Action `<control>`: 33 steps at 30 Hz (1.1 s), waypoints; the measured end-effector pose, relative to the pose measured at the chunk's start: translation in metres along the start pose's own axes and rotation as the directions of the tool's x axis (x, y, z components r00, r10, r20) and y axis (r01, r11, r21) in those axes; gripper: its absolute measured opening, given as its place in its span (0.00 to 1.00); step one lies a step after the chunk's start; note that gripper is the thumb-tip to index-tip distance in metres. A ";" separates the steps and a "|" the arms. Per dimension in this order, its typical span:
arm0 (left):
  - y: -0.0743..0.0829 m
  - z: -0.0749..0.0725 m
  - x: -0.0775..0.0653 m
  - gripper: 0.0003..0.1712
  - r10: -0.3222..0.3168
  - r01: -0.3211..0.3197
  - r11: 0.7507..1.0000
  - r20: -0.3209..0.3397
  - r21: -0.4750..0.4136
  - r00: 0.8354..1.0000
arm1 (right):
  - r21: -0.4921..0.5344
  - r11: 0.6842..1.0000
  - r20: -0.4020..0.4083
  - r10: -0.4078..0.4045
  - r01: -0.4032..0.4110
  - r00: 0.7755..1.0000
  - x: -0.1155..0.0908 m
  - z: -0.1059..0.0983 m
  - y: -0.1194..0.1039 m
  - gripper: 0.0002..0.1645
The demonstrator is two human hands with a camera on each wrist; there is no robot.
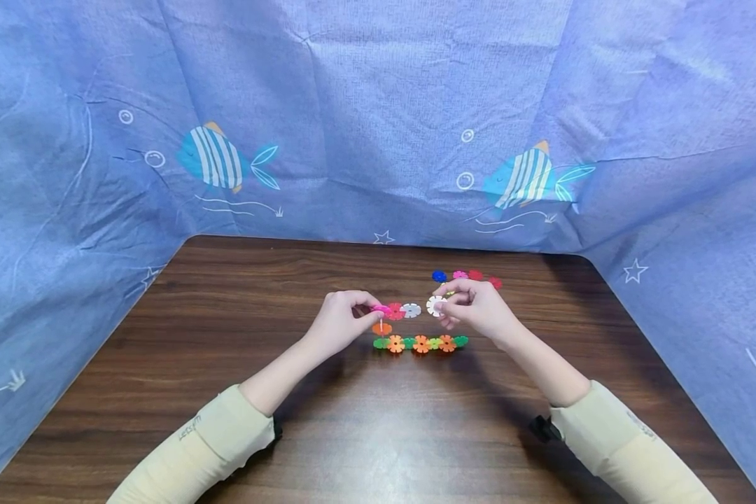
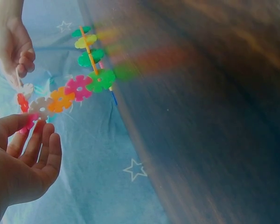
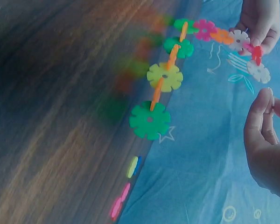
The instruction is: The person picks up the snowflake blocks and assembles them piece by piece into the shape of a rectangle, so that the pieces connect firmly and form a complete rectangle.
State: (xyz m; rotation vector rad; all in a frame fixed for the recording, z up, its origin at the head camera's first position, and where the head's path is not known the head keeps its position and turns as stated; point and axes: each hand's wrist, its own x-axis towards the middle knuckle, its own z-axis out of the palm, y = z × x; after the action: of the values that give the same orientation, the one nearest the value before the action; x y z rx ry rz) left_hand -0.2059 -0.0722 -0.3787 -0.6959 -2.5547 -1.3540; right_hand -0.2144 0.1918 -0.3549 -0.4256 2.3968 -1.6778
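My left hand (image 1: 337,322) pinches a pink flower-shaped disc (image 1: 381,309) between thumb and fingertips. That disc belongs to a chain of interlocking plastic flower discs. From it a red disc (image 1: 395,311) and a white end disc (image 1: 411,310) stick out to the right. Below, an orange disc (image 1: 381,328) belongs to the side that leads down to a row of green, orange and yellow discs (image 1: 421,344). A separate white disc (image 1: 435,306) is pinched by my right hand (image 1: 479,311), a small gap right of the chain's white end. In the right wrist view, fingers mostly hide this disc.
Beyond my right hand, loose discs lie on the brown wooden table (image 1: 258,280): a blue one (image 1: 439,276), a pink one (image 1: 460,275), red ones (image 1: 475,275) and a partly hidden yellow one. A blue fish-print cloth (image 1: 378,140) hangs behind and at both sides.
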 end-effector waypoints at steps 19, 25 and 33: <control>0.001 0.000 -0.002 0.02 0.009 -0.009 1.000 -0.002 0.003 1.000 | 0.015 0.998 0.031 0.056 -0.057 0.998 0.002 0.009 0.000 0.20; 0.001 0.001 -0.002 0.02 0.017 -0.017 1.000 -0.002 0.012 1.000 | 0.034 0.997 0.040 0.073 -0.075 0.996 0.001 0.011 -0.002 0.20; 0.006 0.004 0.005 0.09 -0.015 0.017 1.000 0.062 -0.022 0.998 | 0.052 0.996 0.037 0.066 -0.068 0.997 0.001 0.012 -0.003 0.20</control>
State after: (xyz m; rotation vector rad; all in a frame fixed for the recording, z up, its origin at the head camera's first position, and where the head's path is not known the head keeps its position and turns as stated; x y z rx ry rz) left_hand -0.2075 -0.0644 -0.3752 -0.7344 -2.6018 -1.3898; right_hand -0.2108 0.1802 -0.3559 -0.3592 2.3096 -1.6861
